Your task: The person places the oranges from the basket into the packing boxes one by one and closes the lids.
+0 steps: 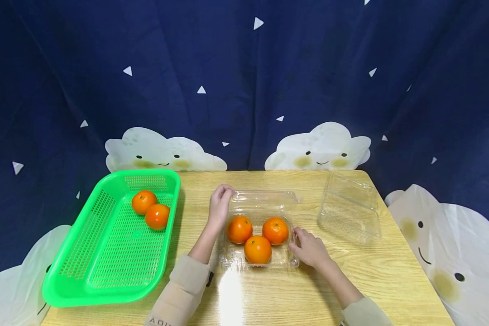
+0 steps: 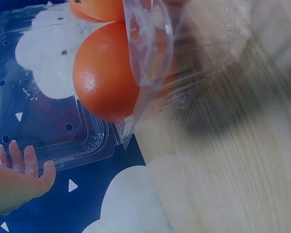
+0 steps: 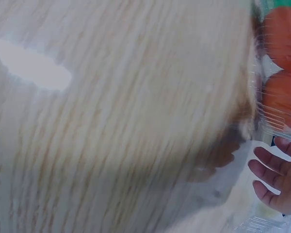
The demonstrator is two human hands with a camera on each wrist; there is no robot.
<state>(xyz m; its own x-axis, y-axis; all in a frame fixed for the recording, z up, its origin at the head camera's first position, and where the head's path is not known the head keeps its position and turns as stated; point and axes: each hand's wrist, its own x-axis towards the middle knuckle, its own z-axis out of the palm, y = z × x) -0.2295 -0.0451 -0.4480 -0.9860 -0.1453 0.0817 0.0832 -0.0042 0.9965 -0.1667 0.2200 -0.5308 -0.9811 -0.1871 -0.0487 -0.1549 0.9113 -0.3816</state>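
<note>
- Here's the left hand [image 1: 220, 206], fingers loosely spread at the left edge of the open lid [image 1: 265, 202].
- And the right hand [image 1: 311, 249], fingers apart at the clear container's [image 1: 280, 259] right side; contact is hard to make out.
- Three oranges [image 1: 258, 249] sit inside it; two more oranges [image 1: 157, 217] rest in the green basket [image 1: 126, 265], left.

Pale wood-grain table [image 1: 407, 290] beneath a green basket [image 1: 122, 256], a central clear box [image 1: 235, 254] and, rightward, a second clear box [image 1: 350, 208].

Table [image 1: 285, 296]: basket [image 1: 116, 249] left, two oranges [image 1: 157, 217] at its far right; container [image 1: 233, 259] mid, three oranges [image 1: 258, 249] inside; second container [image 1: 348, 213] right.
</note>
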